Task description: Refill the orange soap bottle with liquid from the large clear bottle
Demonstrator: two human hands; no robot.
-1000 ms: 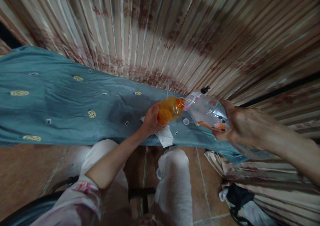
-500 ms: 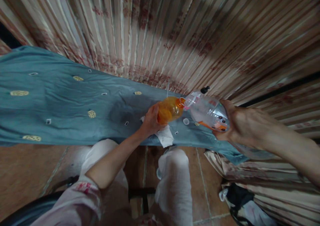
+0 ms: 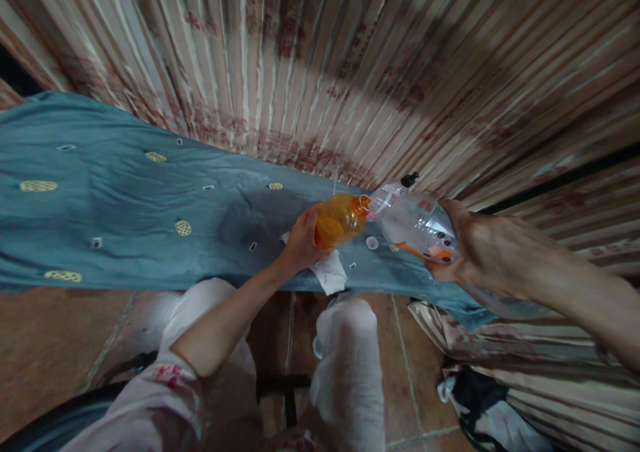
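Note:
My left hand (image 3: 302, 240) is wrapped round an orange see-through bottle (image 3: 342, 220), which tilts with its neck up and to the right. Around a large clear plastic bottle (image 3: 417, 225) with an orange-and-white label, my right hand (image 3: 465, 242) is closed. The clear bottle lies tipped, its mouth meeting the orange bottle's neck; whether the two openings touch I cannot tell. Behind them stands a clear pump bottle (image 3: 395, 191) with a black top. A small white cap (image 3: 372, 243) rests on the cloth below the necks. Crumpled white tissue (image 3: 330, 273) lies under my left hand.
A teal patterned cloth (image 3: 135, 219) covers the long narrow surface before me. Pleated curtains (image 3: 280, 59) hang close behind it and along the right. My knees (image 3: 347, 319) are at its front edge. Dark and white fabric items (image 3: 483, 399) sit at the lower right.

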